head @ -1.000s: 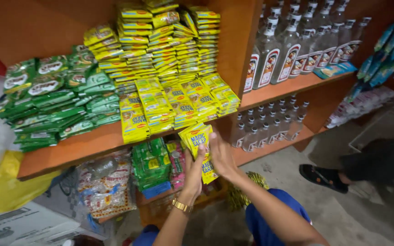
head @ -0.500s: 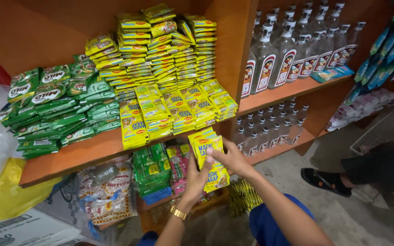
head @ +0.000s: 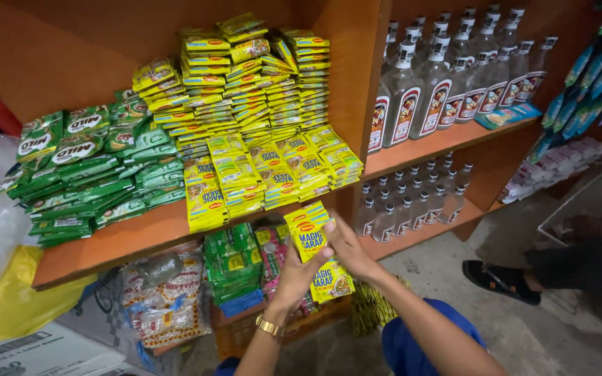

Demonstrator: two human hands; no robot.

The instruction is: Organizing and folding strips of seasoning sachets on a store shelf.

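Note:
Both of my hands hold a hanging strip of yellow seasoning sachets (head: 313,240) just below the front edge of the orange wooden shelf (head: 120,240). My left hand (head: 295,277), with a gold watch at the wrist, grips the strip from the left and below. My right hand (head: 348,248) presses on it from the right. Right above them lie stacked piles of the same yellow sachets (head: 259,118) on the shelf.
Green drink-mix sachets (head: 85,167) fill the shelf's left. Clear bottles with white caps (head: 447,80) stand on the right-hand shelves. Bagged goods (head: 168,296) and green packs (head: 235,261) sit below. Another person's sandalled foot (head: 499,278) rests on the concrete floor at right.
My hands and the yellow strip have shifted slightly right and lower in view; the right hand has moved from behind the strip to its right side. The camera has tilted a little.

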